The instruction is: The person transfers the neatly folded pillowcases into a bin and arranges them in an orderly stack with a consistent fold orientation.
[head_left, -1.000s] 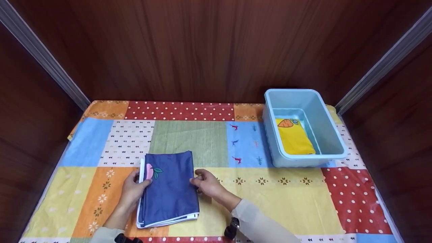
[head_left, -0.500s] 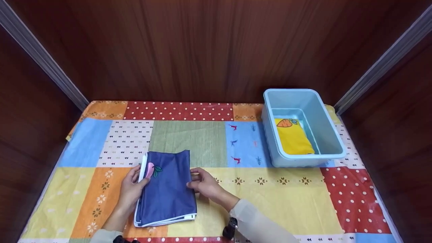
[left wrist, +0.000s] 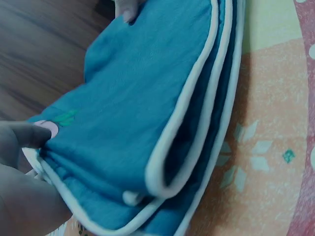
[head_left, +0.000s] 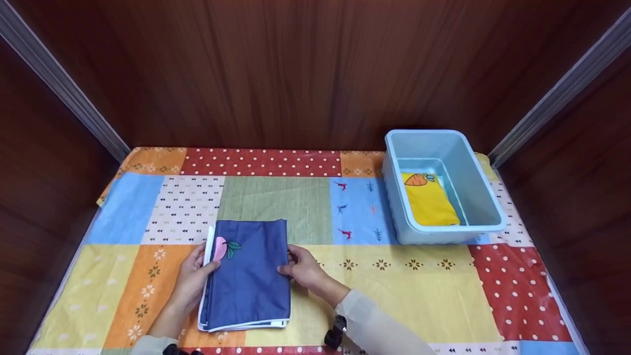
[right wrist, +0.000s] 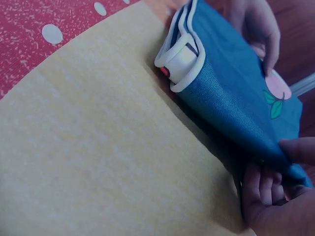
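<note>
A folded navy cloth (head_left: 251, 281) with white edging and a pink fruit motif lies at the front left of the table. My left hand (head_left: 192, 273) pinches its left edge, thumb on top beside the motif. On the opposite side my right hand (head_left: 305, 268) grips the right edge, its thumb above and the other fingers curled beneath, as the right wrist view shows. Several stacked layers of the cloth (left wrist: 133, 98) show in the left wrist view. A white inner piece (right wrist: 182, 64) peeks out of the fold in the right wrist view.
A light blue plastic bin (head_left: 402, 217) stands at the back right, holding a folded yellow cloth (head_left: 431, 202) with a carrot motif. A patchwork tablecloth (head_left: 394, 301) covers the table. Dark wood-grain panels (head_left: 296, 74) enclose the back and both sides.
The cloth's right edge shifted left, its far right corner rising, then moved back right and now lies flatter and squarer. Both hands have kept hold of it. The bin has not moved.
</note>
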Demonstrator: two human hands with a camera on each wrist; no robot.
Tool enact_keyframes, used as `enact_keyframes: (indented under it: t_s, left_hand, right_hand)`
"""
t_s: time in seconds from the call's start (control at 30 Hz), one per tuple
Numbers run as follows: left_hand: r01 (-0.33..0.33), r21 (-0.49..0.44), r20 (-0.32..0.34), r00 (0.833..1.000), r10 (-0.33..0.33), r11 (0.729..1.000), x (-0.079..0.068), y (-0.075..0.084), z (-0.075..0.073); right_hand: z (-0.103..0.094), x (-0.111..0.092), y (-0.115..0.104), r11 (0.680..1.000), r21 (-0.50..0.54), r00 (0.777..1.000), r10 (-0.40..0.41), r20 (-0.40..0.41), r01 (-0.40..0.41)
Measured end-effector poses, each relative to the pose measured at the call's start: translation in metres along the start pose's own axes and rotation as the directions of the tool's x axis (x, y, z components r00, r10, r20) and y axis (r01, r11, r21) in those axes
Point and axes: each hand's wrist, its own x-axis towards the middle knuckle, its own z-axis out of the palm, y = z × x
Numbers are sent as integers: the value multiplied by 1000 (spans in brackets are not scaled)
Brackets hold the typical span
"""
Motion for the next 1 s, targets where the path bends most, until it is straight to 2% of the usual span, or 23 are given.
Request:
enact_keyframes:
  t_s: [0.13,0.3,0.43,0.77,0.9,1.0]
  left_hand:
    - [12,37,60,998,-14,999,0,-4,-4]
    - [-43,61,49,998,40,997,-1,-10,-4]
    - [-69,70,69,996,64,995,0,-12,-2]
    - [-159,128,113,983,145,979,1,-15,-3]
    - [-198,161,131,975,178,967,-1,-17,-3]
    - [-245,209,151,965,216,947,-2,-18,-3]
  right_hand:
    - [-1,-1,0,998,-5,998,-55,-15,55]
    - [-1,0,3,992,-38,993,-116,0,116]
    - [0,-1,4,993,-1,993,-121,10,121]
    - [5,0,11,996,62,998,-62,29,60]
    - [8,-1,12,995,50,996,-85,33,84]
    - [8,-2,12,991,-23,990,-133,44,134]
